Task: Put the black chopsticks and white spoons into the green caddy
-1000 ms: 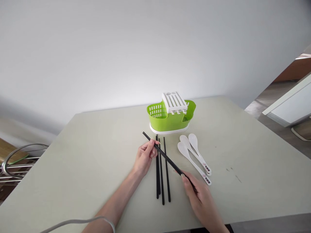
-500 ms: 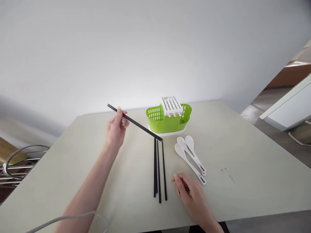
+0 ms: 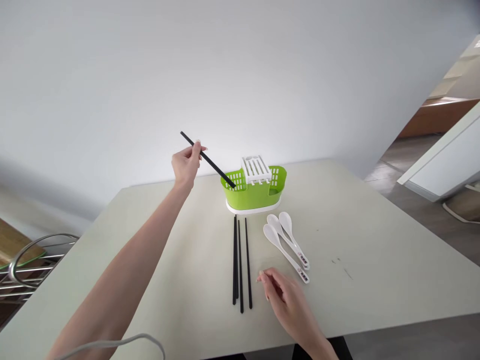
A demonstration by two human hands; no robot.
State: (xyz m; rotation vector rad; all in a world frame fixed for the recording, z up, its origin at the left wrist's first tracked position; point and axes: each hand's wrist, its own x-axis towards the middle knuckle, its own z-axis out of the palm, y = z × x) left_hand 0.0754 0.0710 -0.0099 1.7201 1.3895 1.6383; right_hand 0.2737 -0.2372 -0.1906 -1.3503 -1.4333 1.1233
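My left hand point(image 3: 187, 162) is closed around black chopsticks point(image 3: 214, 165), held slanting; whether one or two is hard to tell. Their lower tips reach over the left compartment of a green cutlery holder point(image 3: 249, 199) with a white slotted top point(image 3: 256, 169). Several more black chopsticks point(image 3: 240, 270) lie lengthwise on the table in front of the holder. To their right rest three white spoons point(image 3: 275, 235), partly overlapping, handles toward me. My right hand point(image 3: 287, 302) is near the spoon handles and chopsticks, fingers curled together with nothing visible in them.
The pale table point(image 3: 180, 295) stands against a white wall point(image 3: 240, 75). A grey cable point(image 3: 123, 341) crosses by my left forearm. A metal rack point(image 3: 22, 272) is beyond the table's left edge. On the right, a white panel point(image 3: 446, 160) stands above the floor.
My left hand has moved up and slightly right, bringing the chopsticks' lower tips from above the table chopsticks to the holder's left compartment. The right hand keeps its place; the view has shifted slightly.
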